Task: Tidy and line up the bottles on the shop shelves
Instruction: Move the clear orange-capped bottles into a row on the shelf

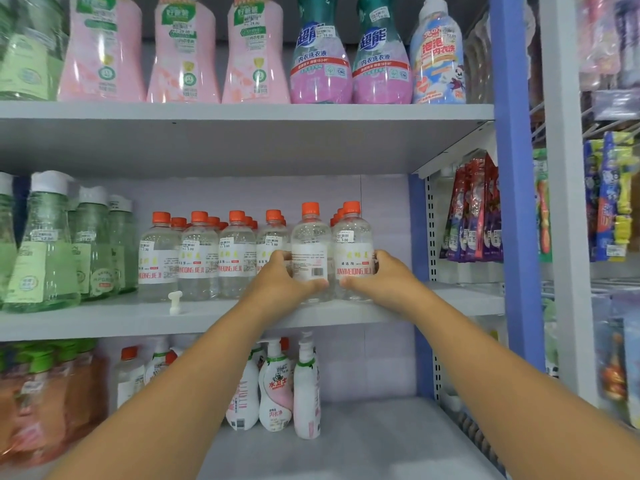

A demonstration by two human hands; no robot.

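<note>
My left hand (284, 275) is wrapped round the clear bottle with its barcode facing out (309, 252), and my right hand (372, 273) grips the rightmost clear bottle (354, 251) beside it; both stand at the near edge of the middle shelf (104, 318), at the right end of the row. They look full of clear liquid, so I judge them fairly heavy for their size, with thin plastic walls that may give a little and a smooth label that could slip. Holding low on the labelled belly, as I do now, seems steadier than the orange cap. I count six orange-capped bottles in the front line, with more behind that I cannot count surely. One small white loose cap (174, 301) sits on the shelf further left.
</note>
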